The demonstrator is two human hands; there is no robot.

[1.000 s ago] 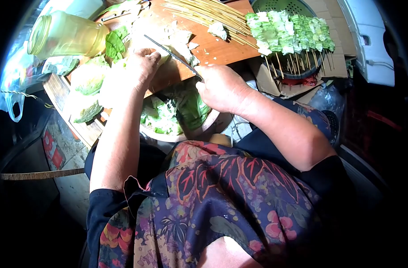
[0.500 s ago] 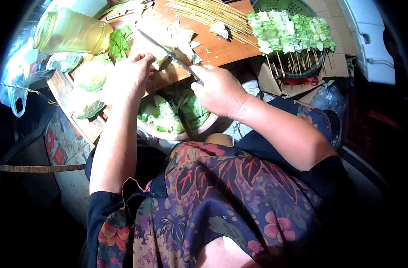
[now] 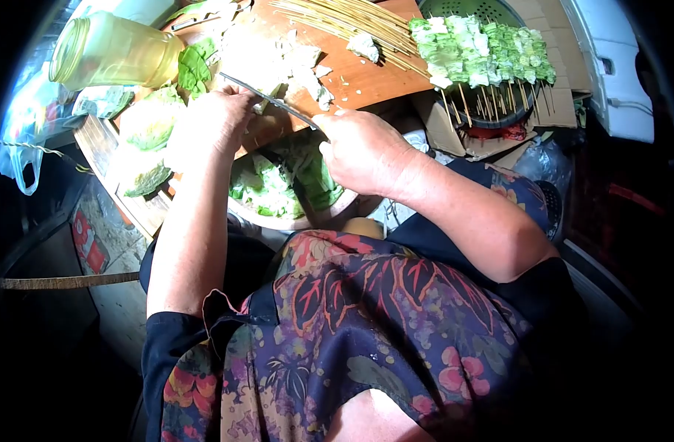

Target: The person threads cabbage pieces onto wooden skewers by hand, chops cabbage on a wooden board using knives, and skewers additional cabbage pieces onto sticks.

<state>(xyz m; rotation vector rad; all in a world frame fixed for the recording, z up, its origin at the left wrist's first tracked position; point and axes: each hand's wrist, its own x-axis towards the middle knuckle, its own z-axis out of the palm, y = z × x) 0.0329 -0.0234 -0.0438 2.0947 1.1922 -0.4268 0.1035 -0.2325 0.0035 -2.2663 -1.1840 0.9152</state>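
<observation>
My right hand [image 3: 370, 151] is closed around the handle of a knife [image 3: 276, 102], its narrow blade pointing up and left over the wooden board [image 3: 374, 77]. Close by, my left hand [image 3: 217, 121] has its fingers bent in a pinch, with a pale cabbage piece [image 3: 260, 107] at the fingertips, mostly behind the blade. The blade crosses just in front of those fingers. Below both hands sits a bowl [image 3: 344, 205] of cut green leaves [image 3: 267, 188]. Pale scraps [image 3: 304, 70] lie on the board beyond the knife.
Bamboo skewers [image 3: 337, 26] lie across the board's far side. At right, skewered folded leaves [image 3: 484, 55] rest over a green colander [image 3: 491, 11]. A yellowish jar [image 3: 119, 55] lies at left, near cabbage leaves [image 3: 149, 132] and a plastic bag [image 3: 31, 125].
The knife blade has dropped lower and tilted flatter, coming in against my left fingers. My left hand has turned slightly, and the pale piece is now more hidden.
</observation>
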